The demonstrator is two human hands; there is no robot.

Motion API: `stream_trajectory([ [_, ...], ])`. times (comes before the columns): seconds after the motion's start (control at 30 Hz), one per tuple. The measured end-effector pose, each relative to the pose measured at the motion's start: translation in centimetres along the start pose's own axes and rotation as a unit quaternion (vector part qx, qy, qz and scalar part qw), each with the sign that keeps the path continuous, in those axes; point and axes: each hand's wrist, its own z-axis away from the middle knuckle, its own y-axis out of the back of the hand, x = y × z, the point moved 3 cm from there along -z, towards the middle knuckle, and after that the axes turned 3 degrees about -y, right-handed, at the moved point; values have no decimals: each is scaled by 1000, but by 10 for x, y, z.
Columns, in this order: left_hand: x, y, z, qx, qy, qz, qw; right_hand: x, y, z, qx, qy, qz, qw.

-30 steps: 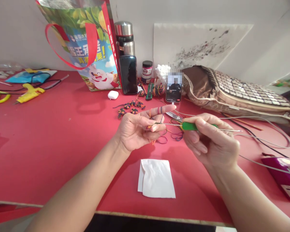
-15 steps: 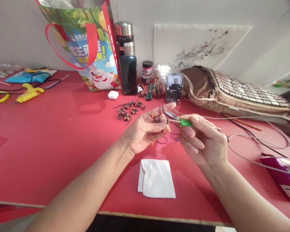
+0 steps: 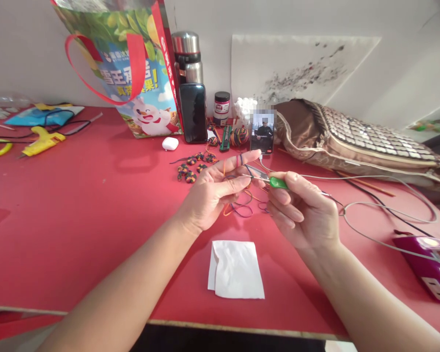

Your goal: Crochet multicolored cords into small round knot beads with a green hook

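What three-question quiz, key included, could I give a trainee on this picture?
1. What does the right hand hold?
A) scissors
B) a green-handled tool
C) a glue gun

2. True or false: the folded white sheet lies nearer the table's front edge than the white case.

3. Fill in: yarn loops around the ___ finger of the left hand.

Key: 1. B; 2. true; 3. index.
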Motion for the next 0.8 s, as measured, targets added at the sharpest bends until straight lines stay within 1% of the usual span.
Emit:
stream_trajectory([
  [0.1, 1, -1, 0, 7, -1, 5, 1000, 1, 0, -1, 14, 11, -2, 1000],
  [0.27, 0, 2, -2, 49, 6, 22, 999, 4, -2, -1, 21, 9, 7, 1000],
  [0.43, -7, -1, -3, 42, -6, 43, 998, 2, -1, 1, 29, 28, 15, 999],
  [0.6, -12, -4, -1, 63, -38, 6, 997, 3, -1, 0, 43, 32, -2, 999],
  [0.7, -11, -3, -1, 67, -62, -18, 996, 5, -1, -2, 48, 26, -20, 998],
  [0.8, -9, -1, -2, 73, -72, -36, 994, 6, -1, -3, 48, 22, -32, 998],
])
